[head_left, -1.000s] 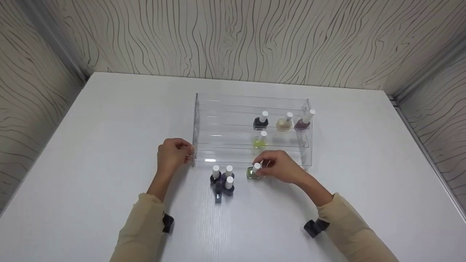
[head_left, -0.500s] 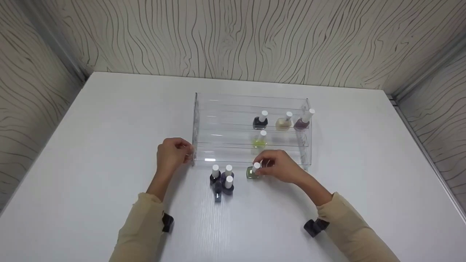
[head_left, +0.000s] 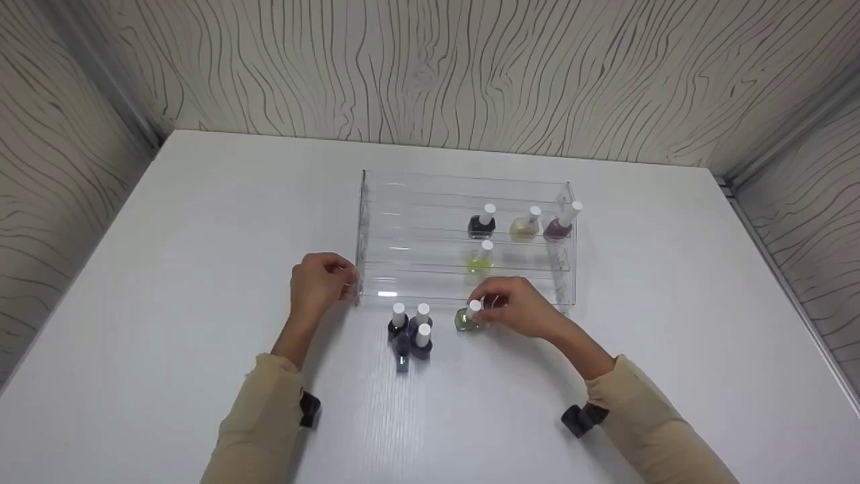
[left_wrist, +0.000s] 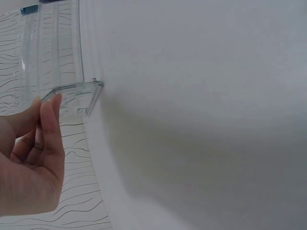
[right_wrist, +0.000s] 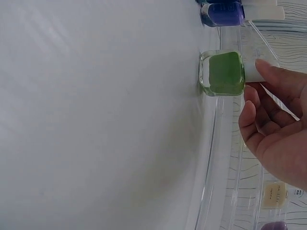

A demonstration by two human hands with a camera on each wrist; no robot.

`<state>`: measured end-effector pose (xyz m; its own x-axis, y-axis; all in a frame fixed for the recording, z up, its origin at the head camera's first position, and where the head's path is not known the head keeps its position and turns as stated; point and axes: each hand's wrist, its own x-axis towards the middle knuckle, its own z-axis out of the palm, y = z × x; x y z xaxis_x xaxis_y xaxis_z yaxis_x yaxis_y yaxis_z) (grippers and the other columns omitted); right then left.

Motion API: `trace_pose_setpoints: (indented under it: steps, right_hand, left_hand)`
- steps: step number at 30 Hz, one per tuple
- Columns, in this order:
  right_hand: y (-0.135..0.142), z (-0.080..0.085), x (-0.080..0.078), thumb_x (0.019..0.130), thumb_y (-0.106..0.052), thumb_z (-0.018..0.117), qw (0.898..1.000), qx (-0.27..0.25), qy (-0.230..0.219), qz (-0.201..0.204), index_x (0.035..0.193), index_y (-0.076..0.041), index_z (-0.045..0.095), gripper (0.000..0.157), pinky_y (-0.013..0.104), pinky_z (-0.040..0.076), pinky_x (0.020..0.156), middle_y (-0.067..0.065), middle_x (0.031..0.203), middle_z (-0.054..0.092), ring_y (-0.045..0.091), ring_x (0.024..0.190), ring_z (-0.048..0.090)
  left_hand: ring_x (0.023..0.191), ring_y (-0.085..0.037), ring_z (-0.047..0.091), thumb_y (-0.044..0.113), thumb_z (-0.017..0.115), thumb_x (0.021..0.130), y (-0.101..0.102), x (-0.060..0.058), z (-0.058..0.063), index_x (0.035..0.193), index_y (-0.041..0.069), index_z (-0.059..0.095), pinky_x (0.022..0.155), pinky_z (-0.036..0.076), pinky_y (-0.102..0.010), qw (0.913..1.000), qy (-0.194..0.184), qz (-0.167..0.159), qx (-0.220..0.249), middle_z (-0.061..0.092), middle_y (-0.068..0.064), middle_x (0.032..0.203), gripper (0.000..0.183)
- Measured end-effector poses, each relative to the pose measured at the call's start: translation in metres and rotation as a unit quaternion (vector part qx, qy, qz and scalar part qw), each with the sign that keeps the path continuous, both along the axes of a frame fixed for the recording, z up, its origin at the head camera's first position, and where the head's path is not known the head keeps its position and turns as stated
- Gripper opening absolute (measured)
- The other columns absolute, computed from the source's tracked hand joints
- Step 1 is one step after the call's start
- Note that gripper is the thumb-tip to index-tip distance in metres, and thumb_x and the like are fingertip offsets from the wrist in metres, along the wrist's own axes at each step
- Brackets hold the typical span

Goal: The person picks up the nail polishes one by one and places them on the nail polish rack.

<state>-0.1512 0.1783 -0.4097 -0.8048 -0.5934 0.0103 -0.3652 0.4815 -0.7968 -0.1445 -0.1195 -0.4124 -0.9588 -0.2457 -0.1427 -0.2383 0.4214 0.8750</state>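
A clear tiered acrylic rack (head_left: 416,289) stands on the white table. My left hand (head_left: 318,284) pinches the rack's left side edge between thumb and fingers; in the left wrist view the fingertips (left_wrist: 49,108) meet that clear side panel (left_wrist: 76,87). With thumb and fingers, my right hand (head_left: 521,308) holds the white cap of a green nail polish bottle (head_left: 465,320), in front of the rack's front edge. Seen by the right wrist camera, the green nail polish bottle (right_wrist: 223,73) stands upright on the table, its cap partly behind the thumb.
Left of the green bottle, several dark bottles (head_left: 421,346) cluster, including a bluish-grey one (head_left: 402,359). The rack bears a black bottle (head_left: 481,227), a cream one (head_left: 524,229), a purple one (head_left: 557,229) and, one tier lower, a yellow one (head_left: 479,263). A patterned wall (head_left: 430,74) rises behind.
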Motion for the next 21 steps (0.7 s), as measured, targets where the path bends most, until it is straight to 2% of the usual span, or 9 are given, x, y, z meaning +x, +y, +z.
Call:
trace_pose_setpoints:
  steps: [14,21]
  right_hand:
    - [0.002,0.009,0.000,0.076,-0.006,0.072,1.000,0.009,-0.012,0.000,0.092,-0.003,0.068,0.017,0.024,0.046,0.063,0.002,0.081,0.062,0.013,0.074,0.053]
    - [0.005,0.015,-0.003,0.076,-0.006,0.072,1.000,0.009,-0.006,0.007,0.092,-0.002,0.068,0.017,0.023,0.046,0.063,0.007,0.083,0.063,0.014,0.074,0.053]
  left_hand:
    - [0.053,-0.013,0.060,-0.001,0.063,0.082,0.000,-0.001,0.001,0.083,-0.004,0.067,0.050,0.052,-0.022,1.0000,-0.006,-0.002,0.000,0.061,-0.012,0.072,0.006]
    - [0.053,-0.013,0.059,0.000,0.063,0.082,0.000,-0.001,-0.001,0.082,-0.004,0.067,0.050,0.053,-0.023,1.0000,-0.004,0.000,0.003,0.060,-0.012,0.071,0.006]
